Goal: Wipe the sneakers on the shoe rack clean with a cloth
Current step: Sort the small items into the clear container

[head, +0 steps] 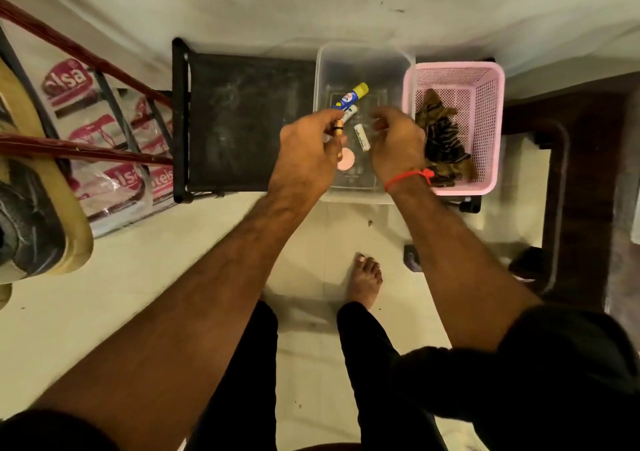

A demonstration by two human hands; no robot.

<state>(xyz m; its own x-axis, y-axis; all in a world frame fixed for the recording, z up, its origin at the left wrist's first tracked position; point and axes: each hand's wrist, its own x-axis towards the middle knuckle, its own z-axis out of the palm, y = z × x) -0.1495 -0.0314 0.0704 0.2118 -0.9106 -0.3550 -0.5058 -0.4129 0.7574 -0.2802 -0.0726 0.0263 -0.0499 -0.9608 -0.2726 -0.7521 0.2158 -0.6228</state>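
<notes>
Legs and one bare foot (367,279) stand nearest me on the pale floor. Beyond them my left hand (304,153) pinches a small tube (338,128) over the clear plastic box (363,66); my right hand (398,142) hovers beside it, fingers loosely curled, holding nothing. Just right of that hand, the brown patterned cloth (443,139) lies in the pink basket (491,104) on the black rack (242,121).

Clear plastic tub (363,59) holds yellow-capped blue tube (351,97), small white tube (362,138), pink disc (346,161). Pink mesh basket (491,104) touches tub's right side. Printed plastic bag (114,160) lies far left.
</notes>
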